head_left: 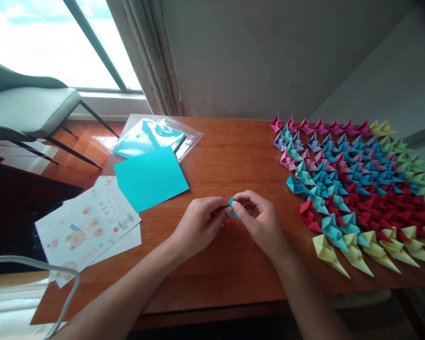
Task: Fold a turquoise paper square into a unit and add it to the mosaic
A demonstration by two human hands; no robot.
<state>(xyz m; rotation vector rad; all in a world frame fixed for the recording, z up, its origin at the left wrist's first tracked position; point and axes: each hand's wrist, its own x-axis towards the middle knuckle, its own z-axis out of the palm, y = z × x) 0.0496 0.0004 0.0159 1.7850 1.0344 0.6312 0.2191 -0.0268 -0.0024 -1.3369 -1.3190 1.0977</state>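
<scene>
Above the front middle of the wooden table, both hands pinch one small folded piece of blue paper (232, 202). My left hand (203, 222) grips its left side between thumb and fingers. My right hand (258, 217) closes on the right side, thumb in front. Most of the paper is hidden by the fingers, so its exact folded shape cannot be made out. Left of the hands lies a stack of flat turquoise paper (151, 179). Rows of folded paper boats (335, 231) in several colours stand to the right.
Behind the turquoise paper are clear plastic packets (152, 137) with more blue paper. Sheets printed with a bear (88, 231) lie at the left table edge. A white cable (74, 283) loops at the lower left. A grey chair (31, 104) stands by the window.
</scene>
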